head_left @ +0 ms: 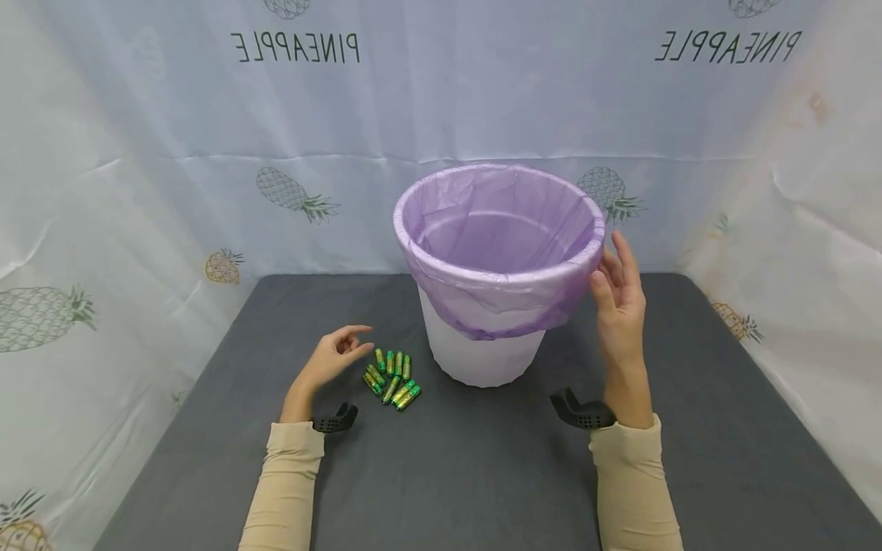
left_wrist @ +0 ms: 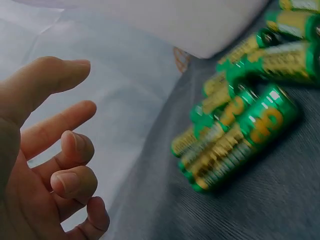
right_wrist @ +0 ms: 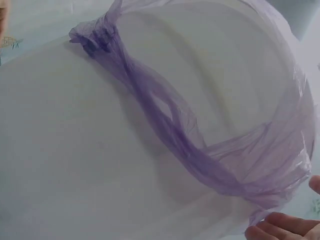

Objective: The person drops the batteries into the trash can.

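Observation:
A white bin (head_left: 475, 363) stands tilted on the table, lined with a thin purple plastic bag (head_left: 496, 306) folded over its rim. At the bin's right side is my right hand (head_left: 620, 317), its fingers loosely bent and its thumb apart. The right wrist view has its fingertips (right_wrist: 280, 226) right at the bag's hanging edge. Left of the bin, my left hand (head_left: 333, 358) hovers beside a loose group of green and gold batteries (head_left: 390, 363). Nothing is in its grasp; thumb and index finger stand apart, and the batteries (left_wrist: 260, 127) lie beyond the fingertips in the left wrist view.
A dark grey cloth (head_left: 468, 474) covers the table. Pale curtains (head_left: 386, 99) printed with pineapples hang behind it and at both sides. Each wrist carries a black strap mount (head_left: 582, 411).

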Motion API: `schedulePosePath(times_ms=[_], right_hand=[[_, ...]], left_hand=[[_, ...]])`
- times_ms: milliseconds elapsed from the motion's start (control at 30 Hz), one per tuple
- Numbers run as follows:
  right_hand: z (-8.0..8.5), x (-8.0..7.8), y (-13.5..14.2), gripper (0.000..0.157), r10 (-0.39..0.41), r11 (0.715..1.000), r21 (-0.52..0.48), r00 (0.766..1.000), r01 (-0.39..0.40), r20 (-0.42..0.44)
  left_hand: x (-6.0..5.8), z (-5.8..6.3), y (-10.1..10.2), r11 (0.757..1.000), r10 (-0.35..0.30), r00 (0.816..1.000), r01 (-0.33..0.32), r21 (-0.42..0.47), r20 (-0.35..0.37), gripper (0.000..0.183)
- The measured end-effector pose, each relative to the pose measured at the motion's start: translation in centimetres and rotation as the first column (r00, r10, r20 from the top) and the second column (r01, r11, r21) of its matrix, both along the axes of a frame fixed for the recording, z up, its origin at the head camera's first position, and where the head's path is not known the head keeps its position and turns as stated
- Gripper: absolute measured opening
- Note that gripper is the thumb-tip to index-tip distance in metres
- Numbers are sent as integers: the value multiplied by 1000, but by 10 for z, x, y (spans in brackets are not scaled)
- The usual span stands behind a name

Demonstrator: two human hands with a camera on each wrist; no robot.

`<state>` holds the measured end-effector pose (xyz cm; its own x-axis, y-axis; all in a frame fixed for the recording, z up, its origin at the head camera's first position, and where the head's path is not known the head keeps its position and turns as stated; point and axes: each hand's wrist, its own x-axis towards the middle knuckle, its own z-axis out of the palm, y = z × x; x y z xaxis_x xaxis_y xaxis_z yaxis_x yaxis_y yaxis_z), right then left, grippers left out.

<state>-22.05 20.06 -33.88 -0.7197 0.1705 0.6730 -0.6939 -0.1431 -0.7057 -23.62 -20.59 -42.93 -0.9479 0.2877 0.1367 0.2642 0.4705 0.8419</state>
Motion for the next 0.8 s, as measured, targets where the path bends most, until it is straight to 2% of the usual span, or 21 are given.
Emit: schedulePosePath(times_ms=[133,167,200,300,433,533,600,700,800], right_hand=[[1,0,-2,52,-15,998,53,1000,14,6],[1,-1,-2,51,-21,998,52,1000,20,22],[2,-1,-3,51,-29,999,42,999,27,45],[10,-6,-2,52,-25,1000,-7,991,26,133],[28,-15,6,52,30,999,10,967,-34,252],[40,-22,12,53,71,994,56,942,-94,328],[45,-25,15,54,88,992,48,928,-112,362],[54,-30,21,57,113,990,34,919,-136,378],[59,-36,26,54,163,980,46,908,-195,385]], left_hand=[[1,-5,-3,1000,-13,1000,13,-7,13,38],[3,-2,-3,1000,-10,1000,11,-15,21,38],[6,2,-1,1000,-7,1000,7,-20,28,37],[5,1,-1,999,-10,999,11,-32,30,37],[3,-5,0,998,-40,998,41,-43,38,38],[-4,-15,-4,998,-47,998,48,-46,30,38],[-8,-23,-7,998,-46,999,47,-50,20,38],[-15,-35,-13,997,-43,999,44,-57,20,39],[-17,-39,-15,997,-54,998,55,-50,36,41]])
